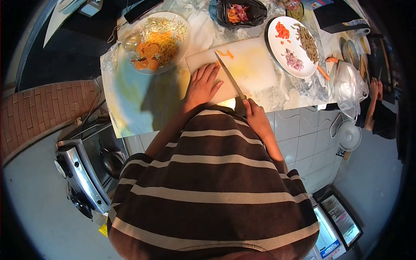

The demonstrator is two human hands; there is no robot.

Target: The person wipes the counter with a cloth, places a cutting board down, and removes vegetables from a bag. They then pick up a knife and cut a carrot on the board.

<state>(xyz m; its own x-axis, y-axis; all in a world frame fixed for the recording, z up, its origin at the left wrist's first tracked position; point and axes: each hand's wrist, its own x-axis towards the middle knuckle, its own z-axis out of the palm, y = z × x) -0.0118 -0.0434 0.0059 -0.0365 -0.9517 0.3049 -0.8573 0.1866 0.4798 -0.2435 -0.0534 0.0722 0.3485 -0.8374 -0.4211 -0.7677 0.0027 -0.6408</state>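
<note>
My right hand (256, 116) is closed round the handle of a kitchen knife (231, 79), whose blade slants up and left across a white cutting board (255, 56). My left hand (203, 86) lies on the board's left part, fingers together and thumb apart. Its fingertips press on a small piece of carrot (217, 63) beside the blade, mostly hidden under them. Just past the knife tip lie a few cut carrot strips (225, 53). Yellowish stains mark the board.
Left of the board, a large plate (184, 26) holds shredded vegetables and carrot slices. On the right, a white oval plate (299, 43) bears chopped piles. Behind is a black bag (253, 19) of peelings. A plastic bag (349, 86) hangs near another person's hands (376, 89).
</note>
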